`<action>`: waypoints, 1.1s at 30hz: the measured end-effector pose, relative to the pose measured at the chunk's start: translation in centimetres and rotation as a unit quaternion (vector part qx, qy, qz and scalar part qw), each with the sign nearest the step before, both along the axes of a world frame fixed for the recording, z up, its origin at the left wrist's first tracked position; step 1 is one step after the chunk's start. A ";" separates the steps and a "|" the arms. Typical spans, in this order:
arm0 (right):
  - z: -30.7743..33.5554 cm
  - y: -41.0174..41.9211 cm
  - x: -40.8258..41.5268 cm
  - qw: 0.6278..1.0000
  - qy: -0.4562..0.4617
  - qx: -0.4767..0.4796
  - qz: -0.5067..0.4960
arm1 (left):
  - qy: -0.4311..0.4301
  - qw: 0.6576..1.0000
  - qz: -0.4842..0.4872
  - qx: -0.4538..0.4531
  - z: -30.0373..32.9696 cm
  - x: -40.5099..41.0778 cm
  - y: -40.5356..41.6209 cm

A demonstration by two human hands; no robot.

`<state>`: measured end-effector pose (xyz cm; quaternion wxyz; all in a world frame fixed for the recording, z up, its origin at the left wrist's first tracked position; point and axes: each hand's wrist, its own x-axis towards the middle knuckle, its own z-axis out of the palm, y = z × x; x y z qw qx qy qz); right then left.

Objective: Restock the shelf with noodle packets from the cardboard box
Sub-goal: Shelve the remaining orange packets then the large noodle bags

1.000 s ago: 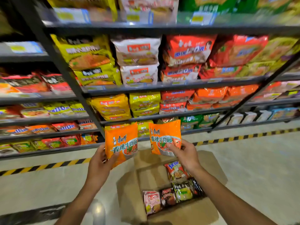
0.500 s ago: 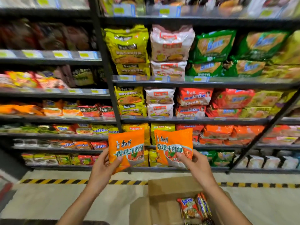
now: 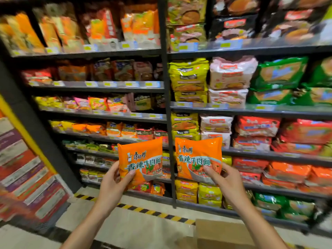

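Note:
I hold two orange noodle packets upright in front of the shelves. My left hand (image 3: pixel 112 184) grips the left packet (image 3: pixel 142 157) by its lower left corner, thumb on the front. My right hand (image 3: pixel 226 180) grips the right packet (image 3: pixel 197 155) by its lower right corner. The two packets are side by side with the black shelf upright (image 3: pixel 168 108) seen between them. Only a flap of the cardboard box (image 3: pixel 221 230) shows at the bottom, between my forearms; its contents are out of view.
Black shelves (image 3: pixel 100 88) packed with noodle packets fill the view on both sides of the upright. A yellow-and-black striped line (image 3: pixel 152 212) runs along the floor before them. Another rack end (image 3: pixel 27 177) with red and purple packs stands at the left.
My view has tilted up and to the left, so the box has nearly dropped out of sight. Both hands keep the packets raised and have come closer to the shelves.

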<state>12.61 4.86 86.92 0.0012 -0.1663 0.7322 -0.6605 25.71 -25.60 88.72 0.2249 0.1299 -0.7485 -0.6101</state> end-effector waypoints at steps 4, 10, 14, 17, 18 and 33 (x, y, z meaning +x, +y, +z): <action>0.9 -7.3 -0.1 0.999 0.011 0.016 0.033 | 0.023 0.999 0.040 0.018 0.9 1.5 -6.3; 1.8 -24.4 -0.4 0.996 0.025 0.040 0.074 | 0.054 0.992 0.109 0.015 1.1 5.0 -20.2; 2.4 -35.5 0.8 0.996 0.031 0.021 0.080 | 0.070 0.989 0.132 0.013 1.7 6.9 -29.0; 2.6 -40.7 1.4 0.996 0.031 0.014 0.082 | 0.078 0.987 0.136 0.027 1.9 7.3 -33.8; 2.7 -42.0 1.3 0.996 0.030 0.012 0.083 | 0.077 0.987 0.136 0.027 1.9 7.2 -35.1; 5.5 -53.5 -13.6 0.994 0.089 -0.024 0.067 | 0.094 0.987 0.119 -0.057 3.9 -7.4 -49.5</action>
